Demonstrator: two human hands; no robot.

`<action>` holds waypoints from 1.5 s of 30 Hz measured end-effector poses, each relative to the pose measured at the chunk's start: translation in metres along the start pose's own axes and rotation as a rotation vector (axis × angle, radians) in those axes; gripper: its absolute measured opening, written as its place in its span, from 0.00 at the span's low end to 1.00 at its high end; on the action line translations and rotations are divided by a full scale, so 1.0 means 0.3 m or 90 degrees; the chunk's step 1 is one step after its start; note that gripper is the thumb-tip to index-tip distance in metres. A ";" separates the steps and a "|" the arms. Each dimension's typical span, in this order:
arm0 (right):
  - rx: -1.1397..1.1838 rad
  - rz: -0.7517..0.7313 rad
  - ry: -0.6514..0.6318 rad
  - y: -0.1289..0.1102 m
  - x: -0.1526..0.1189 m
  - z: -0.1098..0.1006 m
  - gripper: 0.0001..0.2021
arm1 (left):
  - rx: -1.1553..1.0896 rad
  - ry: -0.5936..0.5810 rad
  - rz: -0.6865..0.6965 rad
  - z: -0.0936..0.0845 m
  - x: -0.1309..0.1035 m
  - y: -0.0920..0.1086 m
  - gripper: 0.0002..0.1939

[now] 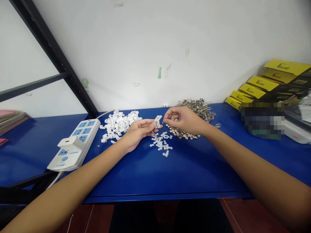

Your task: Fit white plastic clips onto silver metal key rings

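My left hand (140, 132) is closed on a small white plastic case (158, 119), held upright between thumb and fingers. Close to its right side, my right hand (181, 119) has thumb and index finger pinched; whatever sits between them is too small to make out. Below the hands lie scattered white paper-like cutouts (161, 142). A pile of small round metallic discs (186, 133) spreads under my right hand, with a tangled heap of metal chain-like pieces (198, 108) behind it. Left of my left hand is a heap of similar white plastic pieces (119, 123).
On the left lies a white power strip (80, 142) with a white plug adapter (71, 144) in it. A black metal frame (55, 58) rises behind. Yellow-and-black boxes (264, 85) are stacked at the right on the blue table (155, 181), which meets a white wall.
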State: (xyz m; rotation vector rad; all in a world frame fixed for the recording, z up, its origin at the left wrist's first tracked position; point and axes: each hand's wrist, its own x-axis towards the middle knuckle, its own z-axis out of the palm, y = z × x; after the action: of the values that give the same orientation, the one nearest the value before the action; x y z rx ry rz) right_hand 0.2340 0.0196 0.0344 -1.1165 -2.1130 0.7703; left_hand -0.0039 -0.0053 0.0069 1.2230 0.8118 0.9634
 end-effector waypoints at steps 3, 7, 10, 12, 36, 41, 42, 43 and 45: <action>0.147 0.036 -0.037 -0.043 -0.014 0.004 0.12 | 0.000 0.016 0.004 -0.004 0.004 0.001 0.16; 0.222 0.032 -0.030 -0.060 -0.020 0.001 0.14 | 0.000 0.018 0.013 -0.009 0.007 -0.002 0.15; 0.222 0.010 -0.026 -0.060 -0.021 0.001 0.13 | -0.002 0.007 0.018 -0.012 0.007 -0.005 0.15; 0.215 0.002 -0.031 -0.058 -0.023 0.004 0.14 | 0.000 0.006 0.018 -0.013 0.006 -0.005 0.14; 0.152 -0.002 0.065 -0.046 -0.019 0.066 0.18 | 0.004 0.023 0.000 -0.004 0.006 -0.006 0.14; 0.153 -0.023 0.050 -0.035 -0.021 0.084 0.15 | -0.005 0.025 -0.001 -0.006 0.008 -0.006 0.14; 0.144 -0.026 0.051 -0.038 -0.023 0.083 0.14 | -0.005 0.026 -0.001 -0.008 0.009 -0.005 0.14; 0.131 -0.030 0.054 -0.041 -0.024 0.081 0.13 | -0.004 0.025 0.000 -0.009 0.009 -0.005 0.14; 0.093 -0.047 0.065 -0.047 -0.027 0.077 0.12 | -0.002 0.020 0.000 -0.011 0.009 -0.005 0.13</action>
State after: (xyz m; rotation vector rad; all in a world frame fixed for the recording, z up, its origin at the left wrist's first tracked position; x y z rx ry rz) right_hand 0.2135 0.0012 0.0279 -0.9736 -1.9688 0.8018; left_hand -0.0056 -0.0016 0.0047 1.2086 0.8345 0.9860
